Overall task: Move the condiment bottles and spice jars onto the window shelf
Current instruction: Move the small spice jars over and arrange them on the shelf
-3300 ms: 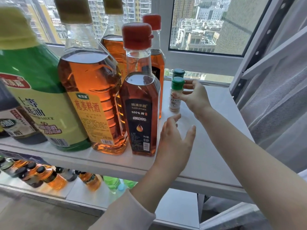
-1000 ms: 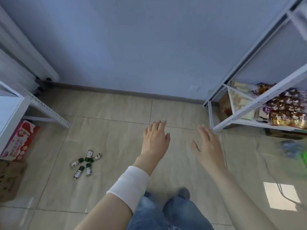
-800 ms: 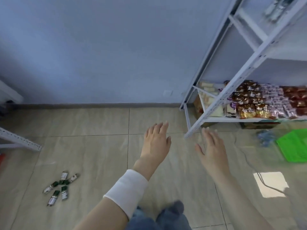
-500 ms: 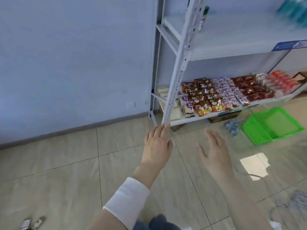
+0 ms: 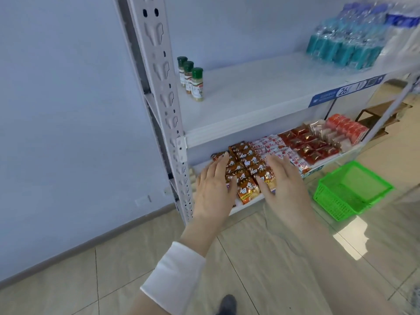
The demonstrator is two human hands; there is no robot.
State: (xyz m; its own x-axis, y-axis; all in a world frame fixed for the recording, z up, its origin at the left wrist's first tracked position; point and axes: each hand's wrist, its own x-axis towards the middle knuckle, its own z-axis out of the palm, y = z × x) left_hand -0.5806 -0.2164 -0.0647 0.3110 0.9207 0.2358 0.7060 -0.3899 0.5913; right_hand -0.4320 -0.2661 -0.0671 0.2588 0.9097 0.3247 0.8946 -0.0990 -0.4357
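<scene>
Three spice jars (image 5: 191, 78) still to fetch. Head view: green caps, upright, tight row at the left end of the middle shelf board (image 5: 261, 94), just beside the upright post (image 5: 163, 87), upper centre-left of frame. Left hand (image 5: 213, 192) and right hand (image 5: 284, 189) sit mid-frame, palms down, fingers straight and spread. Each grip is wide open and empty, in front of the snack packets (image 5: 245, 169) on the lower shelf; can't tell if fingertips touch them. Window shelf not in view. Step in hand, my read: reach up for the jars. To do it well: lift both hands over the board edge, take the front jar first, by the body below the cap, one per hand. They look tall and narrow, so likely tippy, with domino risk in that row. Stay clear of the post. Versus half a second back: camera swung right and closer to the rack, jars now readable, green basket (image 5: 352, 192) lower in frame, hands in the same open pose. About three seconds back the right hand was at a jar on the window shelf.
</scene>
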